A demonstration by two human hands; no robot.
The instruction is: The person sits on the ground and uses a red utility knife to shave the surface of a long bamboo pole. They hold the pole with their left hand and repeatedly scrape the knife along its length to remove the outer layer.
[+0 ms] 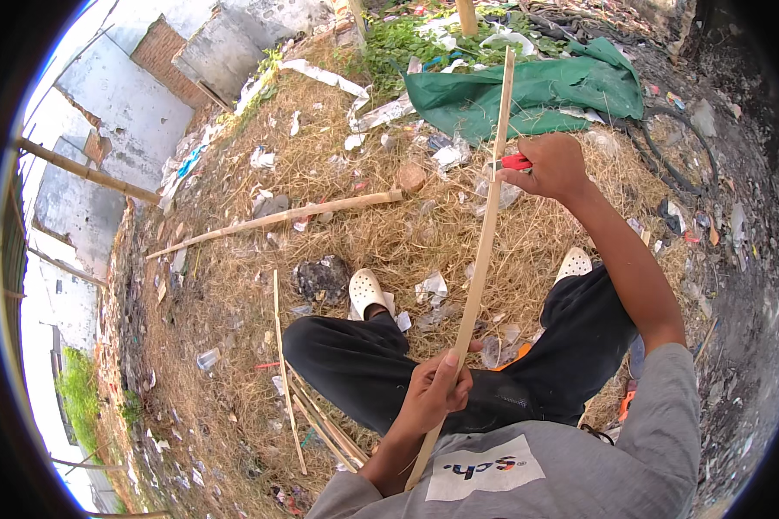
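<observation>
A long, pale bamboo strip (480,277) runs from beside my waist up and away between my knees. My left hand (437,391) is closed around its lower part, near my lap. Farther up, my right hand (558,167) grips a red-handled knife (517,162). A short stretch of its metal touches or lies right beside the strip's edge; most of the handle is hidden in my fist. The strip's far end points toward a green sheet (537,91).
Dry grass and scattered litter cover the ground. A bamboo pole (277,221) lies ahead on the left; thinner bamboo strips (325,424) lie beside my left leg. A dark stone (323,278) sits near my left shoe (366,291). Broken walls (138,112) stand at the left.
</observation>
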